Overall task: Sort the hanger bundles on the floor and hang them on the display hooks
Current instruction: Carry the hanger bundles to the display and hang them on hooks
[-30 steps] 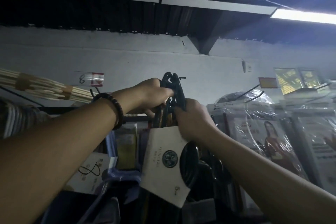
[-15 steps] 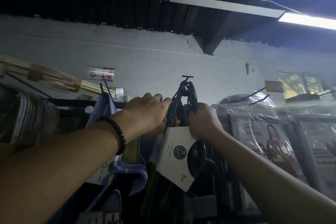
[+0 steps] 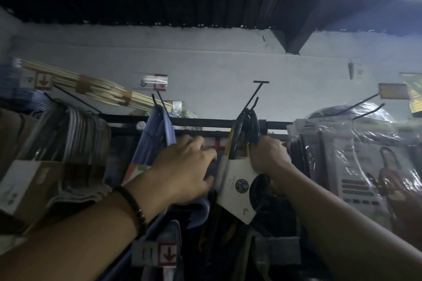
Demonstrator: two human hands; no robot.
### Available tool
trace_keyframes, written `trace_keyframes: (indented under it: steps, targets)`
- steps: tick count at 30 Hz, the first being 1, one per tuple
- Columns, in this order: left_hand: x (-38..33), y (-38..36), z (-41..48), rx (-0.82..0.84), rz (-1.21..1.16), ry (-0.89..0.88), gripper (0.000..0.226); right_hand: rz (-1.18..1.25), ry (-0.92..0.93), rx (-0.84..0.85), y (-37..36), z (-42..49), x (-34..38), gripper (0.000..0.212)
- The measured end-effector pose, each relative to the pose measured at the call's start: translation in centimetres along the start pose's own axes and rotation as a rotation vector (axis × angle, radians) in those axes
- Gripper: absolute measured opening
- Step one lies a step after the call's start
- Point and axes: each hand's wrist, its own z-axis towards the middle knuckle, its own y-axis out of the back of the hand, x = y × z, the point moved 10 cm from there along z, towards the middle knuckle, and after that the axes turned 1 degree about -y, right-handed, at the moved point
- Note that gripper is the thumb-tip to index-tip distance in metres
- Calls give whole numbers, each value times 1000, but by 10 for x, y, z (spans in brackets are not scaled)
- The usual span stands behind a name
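Hanger bundle (image 3: pixel 242 126) on display hook (image 3: pixel 256 92); right fingers (image 3: pixel 266 145) clamped on it, left fingers (image 3: pixel 201 145) spread alongside

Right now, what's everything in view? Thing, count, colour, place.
centre hook: 1, black, above the rail
black hanger bundle: 1, black with white card sleeve, on centre hook
blue hanger bundle: 1, blue, hook left of centre
grey hangers: 1 bunch, grey-white, far left
wooden bundle: 1, pale wood, upper left
wrapped packs: several, clear plastic, right
arrow tags: 2, red-white, upper left and bottom centre
bracelet: 1, dark, left wrist
left grip: 1, at card sleeve's left edge, hold unclear
right grip: 1, holds black hanger bundle under hook
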Motion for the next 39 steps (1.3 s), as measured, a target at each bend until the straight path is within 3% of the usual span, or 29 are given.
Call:
trace_keyframes:
  steps: [3,6,8,11,13,17,22,25,28,31,36,39]
  targets:
    - [-3,-15,-10,0,13,20,49,128,-45,5,2,-4,-1,38]
    - [7,-22,-32,-31,-15,73,48,323,-42,140,-1,-20,1,51]
    - [21,-22,-59,-56,-5,96,46,283,28,63,11,-42,4,66]
    - [43,-24,-124,-45,-20,134,41,404,256,-219,47,-114,27,43]
    - [60,-31,-185,13,-64,188,33,617,399,-184,49,-174,53,26]
    - [111,-42,-348,192,11,324,30,756,600,278,-31,-296,134,19]
    - [160,-39,-597,490,94,682,31,527,728,687,-183,-508,251,34]
    - [167,-17,-760,675,33,896,30,458,814,1097,-253,-683,321,24]
    - [155,27,-936,887,-13,1154,30,470,917,1435,-276,-851,376,29]
    - [125,88,-1080,1080,-42,1430,32,383,1020,1657,-281,-990,414,40]
    - [99,160,-1219,1227,-56,1765,34,242,1163,1948,-283,-1154,455,47]
    - [110,175,-1274,1225,-66,1917,33,124,1270,2076,-294,-1227,481,51]
